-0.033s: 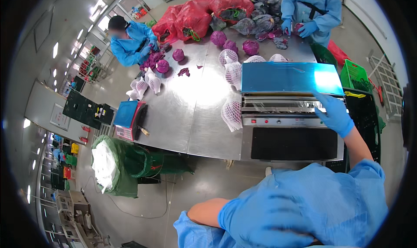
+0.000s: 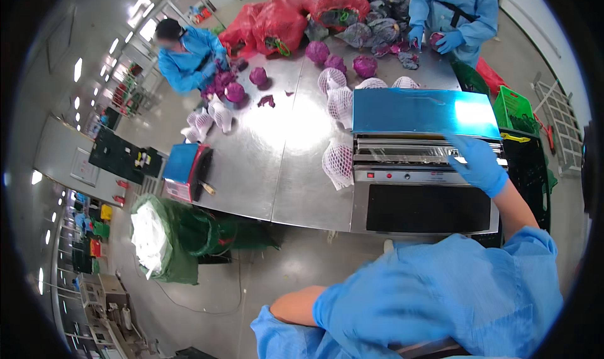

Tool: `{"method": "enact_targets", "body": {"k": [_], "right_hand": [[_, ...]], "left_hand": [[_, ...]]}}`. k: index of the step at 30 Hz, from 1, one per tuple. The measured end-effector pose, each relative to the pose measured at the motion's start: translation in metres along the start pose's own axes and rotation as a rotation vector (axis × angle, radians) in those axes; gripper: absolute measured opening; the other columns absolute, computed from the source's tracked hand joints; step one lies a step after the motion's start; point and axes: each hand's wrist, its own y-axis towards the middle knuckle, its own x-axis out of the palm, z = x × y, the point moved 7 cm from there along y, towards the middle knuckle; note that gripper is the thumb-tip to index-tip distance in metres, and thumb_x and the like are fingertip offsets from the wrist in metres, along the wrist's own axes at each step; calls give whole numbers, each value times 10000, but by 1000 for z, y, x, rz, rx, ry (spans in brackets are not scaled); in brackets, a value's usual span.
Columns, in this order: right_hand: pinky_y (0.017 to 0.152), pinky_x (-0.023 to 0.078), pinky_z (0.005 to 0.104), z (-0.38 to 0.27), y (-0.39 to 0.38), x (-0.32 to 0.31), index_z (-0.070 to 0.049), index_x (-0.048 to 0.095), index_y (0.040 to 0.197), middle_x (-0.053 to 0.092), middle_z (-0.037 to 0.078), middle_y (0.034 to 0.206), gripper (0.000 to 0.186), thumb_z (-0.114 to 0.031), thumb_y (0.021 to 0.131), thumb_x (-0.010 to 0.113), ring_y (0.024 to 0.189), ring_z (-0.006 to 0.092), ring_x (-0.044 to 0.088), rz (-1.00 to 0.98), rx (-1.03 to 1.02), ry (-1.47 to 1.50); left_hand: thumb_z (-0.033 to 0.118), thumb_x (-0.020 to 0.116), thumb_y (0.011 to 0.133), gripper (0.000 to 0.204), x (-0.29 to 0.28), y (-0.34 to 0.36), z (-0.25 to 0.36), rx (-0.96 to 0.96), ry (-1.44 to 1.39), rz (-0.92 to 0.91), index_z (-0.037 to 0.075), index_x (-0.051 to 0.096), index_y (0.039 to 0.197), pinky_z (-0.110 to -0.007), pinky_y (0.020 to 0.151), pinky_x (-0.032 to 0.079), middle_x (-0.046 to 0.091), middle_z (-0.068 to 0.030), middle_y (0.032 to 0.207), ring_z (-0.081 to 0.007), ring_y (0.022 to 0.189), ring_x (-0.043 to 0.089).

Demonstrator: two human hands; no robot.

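Note:
My right hand [image 2: 479,164], in a blue glove, reaches over the right part of a film wrapping machine [image 2: 402,198]. Its fingers are stretched out above the clear film and metal rollers [image 2: 409,150], and no object shows in them. Whether the fingertips touch the film I cannot tell. My left hand [image 2: 384,312], also gloved in blue, is close in front of my body; motion smears its fingers. The machine has a shiny blue lid [image 2: 409,112] and a dark flat plate in front. Beside its left edge lies a foam-netted bundle [image 2: 338,164].
Red cabbages [image 2: 316,52], several in white foam nets, lie on the steel table [image 2: 251,170]. Two co-workers handle cabbages at its far side. Red mesh sacks [image 2: 277,25] stand behind. A scale [image 2: 185,170] and a green bag [image 2: 151,246] are left; a green crate [image 2: 513,110] is right.
My right hand has shifted slightly left over the film. My left hand moves in front of my body, its fingers still blurred. The whole view has shifted a little.

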Motion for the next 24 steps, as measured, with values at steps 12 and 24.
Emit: {"method": "enact_targets", "body": {"k": [12,24], "right_hand": [[678,534,380,-114,128,137,-70,616,1213,688,101,990,399,-276,875,659,786,273,664,-344,10,-2],[1137,289,400,-90,213,224,60,305,1451,426,258,1396,744,-290,908,673,1337,344,398,-100,567,749]], "left_hand": [[422,859,653,1188,-179,-182,-441,-1259,-19,671,-121,184,1466,-426,1001,463,422,-332,1394,-399,1241,513],[348,646,871,653,-206,-165,-428,-915,-1091,660,1,441,1385,-392,1021,455,564,-150,1303,-256,1165,571]]}}
